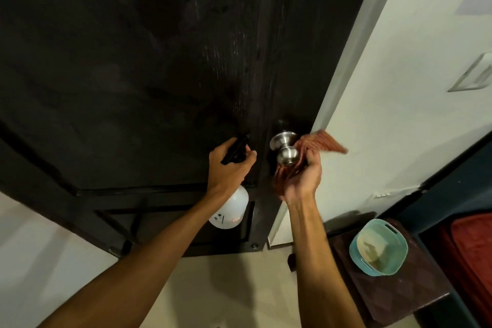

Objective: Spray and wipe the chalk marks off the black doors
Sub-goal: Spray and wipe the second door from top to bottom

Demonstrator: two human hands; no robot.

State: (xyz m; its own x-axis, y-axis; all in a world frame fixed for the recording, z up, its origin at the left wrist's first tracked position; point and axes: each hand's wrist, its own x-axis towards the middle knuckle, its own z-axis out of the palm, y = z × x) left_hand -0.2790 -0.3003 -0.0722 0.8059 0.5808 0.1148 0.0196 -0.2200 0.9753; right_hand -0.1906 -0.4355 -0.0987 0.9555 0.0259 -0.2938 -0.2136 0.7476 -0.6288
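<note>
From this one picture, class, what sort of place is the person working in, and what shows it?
Probably a room in a home: a black door with a metal knob, a wall switch, red bedding.

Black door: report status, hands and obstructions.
Left hand grips spray bottle. Right hand holds cloth at doorknob. Black door wet-streaked. Nothing blocking.

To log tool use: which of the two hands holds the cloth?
The right hand holds the reddish cloth at the doorknob; the left hand grips the spray bottle.
</note>
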